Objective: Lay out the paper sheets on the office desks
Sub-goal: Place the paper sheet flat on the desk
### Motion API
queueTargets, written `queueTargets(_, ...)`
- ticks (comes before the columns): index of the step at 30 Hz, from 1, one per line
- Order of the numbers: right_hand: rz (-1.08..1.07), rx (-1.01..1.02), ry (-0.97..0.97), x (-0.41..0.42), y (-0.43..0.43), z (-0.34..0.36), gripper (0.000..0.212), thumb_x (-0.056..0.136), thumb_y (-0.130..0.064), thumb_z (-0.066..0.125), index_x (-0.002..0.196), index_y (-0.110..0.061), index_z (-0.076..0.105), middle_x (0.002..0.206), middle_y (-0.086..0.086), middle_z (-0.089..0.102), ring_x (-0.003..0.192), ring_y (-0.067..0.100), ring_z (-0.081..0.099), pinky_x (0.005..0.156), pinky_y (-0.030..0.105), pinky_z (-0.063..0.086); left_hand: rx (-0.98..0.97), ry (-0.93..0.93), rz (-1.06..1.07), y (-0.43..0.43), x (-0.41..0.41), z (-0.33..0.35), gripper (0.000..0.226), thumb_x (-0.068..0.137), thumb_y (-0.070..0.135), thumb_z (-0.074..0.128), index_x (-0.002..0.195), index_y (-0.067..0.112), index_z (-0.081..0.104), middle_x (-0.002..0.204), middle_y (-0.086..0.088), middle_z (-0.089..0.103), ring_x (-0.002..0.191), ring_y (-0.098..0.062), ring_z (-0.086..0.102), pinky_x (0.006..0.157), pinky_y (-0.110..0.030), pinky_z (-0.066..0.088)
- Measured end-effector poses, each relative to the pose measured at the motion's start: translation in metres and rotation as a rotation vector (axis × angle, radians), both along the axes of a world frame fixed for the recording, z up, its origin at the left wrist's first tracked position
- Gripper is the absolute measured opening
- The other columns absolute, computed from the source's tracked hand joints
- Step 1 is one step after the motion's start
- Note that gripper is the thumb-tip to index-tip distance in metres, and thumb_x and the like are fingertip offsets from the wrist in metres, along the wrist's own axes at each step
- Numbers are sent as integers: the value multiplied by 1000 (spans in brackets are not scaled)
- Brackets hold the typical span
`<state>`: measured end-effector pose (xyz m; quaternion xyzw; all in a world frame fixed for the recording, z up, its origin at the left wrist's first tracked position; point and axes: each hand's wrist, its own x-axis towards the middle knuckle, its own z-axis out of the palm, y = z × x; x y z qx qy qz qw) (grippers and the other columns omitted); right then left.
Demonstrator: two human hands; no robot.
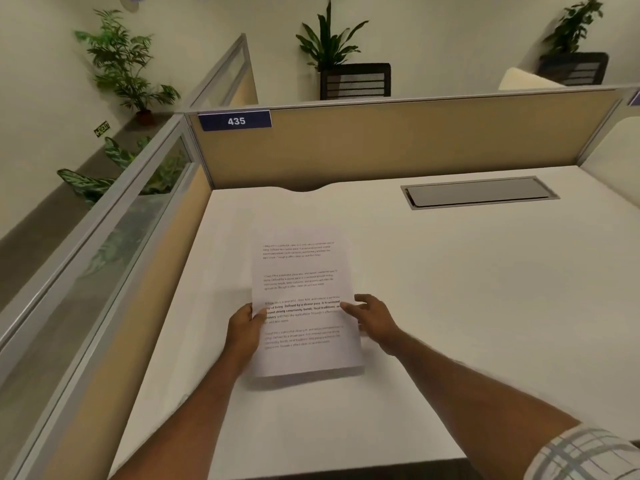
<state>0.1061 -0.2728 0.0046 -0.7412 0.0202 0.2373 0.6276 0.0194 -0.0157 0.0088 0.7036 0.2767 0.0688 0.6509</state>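
Observation:
A white paper sheet (304, 292) with several blocks of printed text is held just above the white desk (467, 289), near its left half. My left hand (244, 332) grips the sheet's left edge, thumb on top. My right hand (372, 318) pinches the right edge with its fingertips. The sheet's near end casts a shadow on the desk, and whether its far end touches the surface I cannot tell.
Tan partition panels (398, 140) wall the desk at the back and left, with a blue label reading 435 (235, 120). A grey cable hatch (478, 192) is set into the desk at the back right. Potted plants (121, 60) and dark chairs (355, 81) stand beyond.

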Motion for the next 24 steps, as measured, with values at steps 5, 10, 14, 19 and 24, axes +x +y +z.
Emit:
queueTargets(5, -131, 20, -125, -3, -29, 5, 9, 90, -17, 67, 98, -13, 69, 97, 6, 74, 84, 17, 71, 72, 29, 59, -77, -55, -37, -36, 19, 5, 17, 98, 14, 55, 109, 18, 68, 102, -2, 74, 91, -20, 72, 82, -37, 57)
queueTargets(10, -245, -64, -218, -1, -69, 8, 10, 90, -10, 63, 99, -14, 67, 94, -3, 73, 80, 12, 69, 69, 24, 55, -70, -32, -127, -70, 32, -2, 12, 96, 14, 58, 103, 18, 68, 98, 2, 76, 86, -13, 73, 70, -26, 57)
queueTargets(14, -323, -104, -237, 1, -114, 6, 12, 90, -7, 63, 102, -9, 66, 98, 5, 72, 85, 20, 68, 76, 34, 56, -36, 6, -201, -98, 44, -8, 18, 95, 17, 61, 112, 11, 67, 95, -5, 75, 81, -21, 70, 72, -36, 56)
queueTargets(19, -371, -138, -222, 11, -177, 4, 13, 90, -6, 63, 102, -7, 67, 96, 6, 72, 82, 20, 67, 72, 29, 53, 16, 34, -254, -149, 56, -12, 26, 93, 20, 65, 117, 11, 65, 89, -4, 74, 68, -13, 67, 60, -24, 53)
queueTargets(24, -390, -120, -178, 31, -240, 2, 13, 90, -7, 63, 102, -8, 67, 96, 3, 72, 80, 16, 67, 68, 25, 51, 150, 16, -283, -219, 75, -12, 52, 88, 23, 72, 133, 19, 48, 115, -7, 63, 85, -20, 66, 72, -34, 55)
